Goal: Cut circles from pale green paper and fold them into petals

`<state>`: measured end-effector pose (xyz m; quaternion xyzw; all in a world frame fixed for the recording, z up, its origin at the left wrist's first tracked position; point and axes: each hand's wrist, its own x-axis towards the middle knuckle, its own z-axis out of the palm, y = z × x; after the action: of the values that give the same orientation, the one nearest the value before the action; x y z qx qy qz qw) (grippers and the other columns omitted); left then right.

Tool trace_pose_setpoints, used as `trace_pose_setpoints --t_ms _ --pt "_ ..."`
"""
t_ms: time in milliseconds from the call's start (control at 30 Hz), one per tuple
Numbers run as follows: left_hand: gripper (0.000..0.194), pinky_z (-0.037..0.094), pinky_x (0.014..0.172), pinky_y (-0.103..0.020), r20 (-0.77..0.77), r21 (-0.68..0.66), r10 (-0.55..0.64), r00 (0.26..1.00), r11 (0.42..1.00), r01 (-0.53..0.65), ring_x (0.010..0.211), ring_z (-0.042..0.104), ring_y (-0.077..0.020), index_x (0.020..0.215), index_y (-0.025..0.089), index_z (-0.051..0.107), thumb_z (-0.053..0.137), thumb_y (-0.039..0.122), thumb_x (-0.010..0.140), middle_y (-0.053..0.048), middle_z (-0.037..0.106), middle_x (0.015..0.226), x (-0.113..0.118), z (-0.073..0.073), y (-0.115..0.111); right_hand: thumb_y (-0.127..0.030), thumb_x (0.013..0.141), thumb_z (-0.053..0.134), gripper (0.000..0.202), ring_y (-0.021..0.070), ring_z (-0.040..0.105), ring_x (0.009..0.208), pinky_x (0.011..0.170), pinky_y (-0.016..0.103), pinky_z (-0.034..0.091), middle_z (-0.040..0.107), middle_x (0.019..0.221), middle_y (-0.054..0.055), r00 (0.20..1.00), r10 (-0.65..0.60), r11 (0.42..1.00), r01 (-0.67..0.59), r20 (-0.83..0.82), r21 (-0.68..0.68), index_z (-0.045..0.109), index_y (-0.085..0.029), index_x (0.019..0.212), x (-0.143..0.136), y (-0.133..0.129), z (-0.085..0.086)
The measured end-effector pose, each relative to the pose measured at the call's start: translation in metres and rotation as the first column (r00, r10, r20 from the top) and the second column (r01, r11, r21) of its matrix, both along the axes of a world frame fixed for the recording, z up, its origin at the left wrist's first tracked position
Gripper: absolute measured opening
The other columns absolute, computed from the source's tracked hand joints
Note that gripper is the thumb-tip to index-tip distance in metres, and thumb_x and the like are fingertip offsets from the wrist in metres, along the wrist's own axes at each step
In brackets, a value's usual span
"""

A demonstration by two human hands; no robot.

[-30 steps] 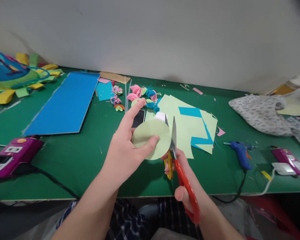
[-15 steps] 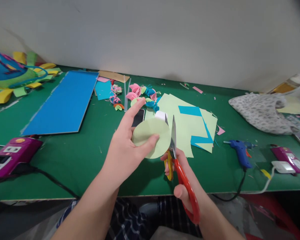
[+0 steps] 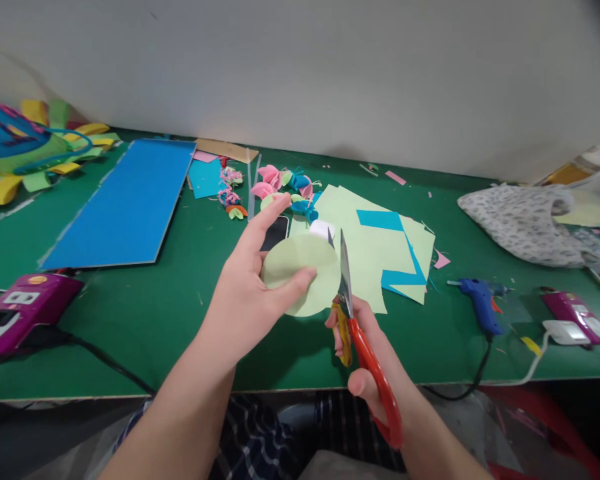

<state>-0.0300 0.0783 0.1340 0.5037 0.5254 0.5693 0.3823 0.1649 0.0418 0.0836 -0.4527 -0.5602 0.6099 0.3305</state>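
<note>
My left hand (image 3: pixel 253 293) pinches a round piece of pale green paper (image 3: pixel 295 257), thumb on top and the other fingers behind it. In my right hand (image 3: pixel 375 360) is a pair of scissors (image 3: pixel 373 367) with one red and one yellow handle. Their blades are parted and straddle the right rim of the paper circle. Under and behind lie larger pale green sheets (image 3: pixel 365 257) with blue paper offcuts (image 3: pixel 380 220) on top. A phone (image 3: pixel 277 233) and a small white object (image 3: pixel 321 230) lie partly hidden behind the circle.
Pink and blue paper flowers (image 3: pixel 275 179) sit at the back. A blue board (image 3: pixel 125 207) lies at left, near a purple power strip (image 3: pixel 30 310). To the right are a blue glue gun (image 3: pixel 481 307), another purple power strip (image 3: pixel 580 317) and a patterned cloth (image 3: pixel 520 223).
The scissors have shifted slightly along the circle's right edge, and their blades are a little closer together. My left hand and the paper have barely moved.
</note>
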Motion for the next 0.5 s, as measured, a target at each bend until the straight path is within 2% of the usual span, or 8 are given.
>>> trace_pose_setpoints --t_ms 200,367,500 --pt "0.076 0.065 0.066 -0.032 -0.045 -0.079 -0.083 0.996 0.994 0.079 0.085 0.074 -0.0217 0.141 0.037 0.049 0.08 0.026 0.073 -0.003 0.054 0.146 -0.0032 0.0064 0.0019 -0.087 0.045 0.069 0.098 0.0169 0.038 0.074 0.065 0.03 0.038 0.047 0.106 0.003 0.999 0.01 0.996 -0.013 -0.033 -0.091 0.049 -0.03 0.121 0.0025 -0.0009 0.0025" --pt "0.073 0.066 0.071 -0.039 -0.051 -0.067 -0.126 0.991 0.99 0.122 0.096 0.073 -0.0285 0.143 0.037 0.045 0.077 0.031 0.077 -0.004 0.055 0.145 -0.0044 0.0065 0.0033 -0.084 0.046 0.073 0.097 0.0159 0.038 0.074 0.061 0.028 0.039 0.046 0.104 0.002 0.996 0.014 0.995 -0.022 -0.083 -0.098 0.049 -0.034 0.126 0.006 -0.002 -0.0034" --pt "0.075 0.066 0.072 -0.038 -0.049 -0.091 -0.129 0.99 0.988 0.124 0.096 0.074 -0.0286 0.143 0.037 0.046 0.078 0.033 0.075 -0.004 0.058 0.142 -0.0063 0.0056 0.0033 -0.083 0.043 0.075 0.1 0.0154 0.039 0.073 0.061 0.027 0.042 0.044 0.105 0.001 0.993 -0.02 0.988 0.002 -0.116 -0.155 0.05 -0.036 0.128 0.0064 -0.0045 -0.0044"
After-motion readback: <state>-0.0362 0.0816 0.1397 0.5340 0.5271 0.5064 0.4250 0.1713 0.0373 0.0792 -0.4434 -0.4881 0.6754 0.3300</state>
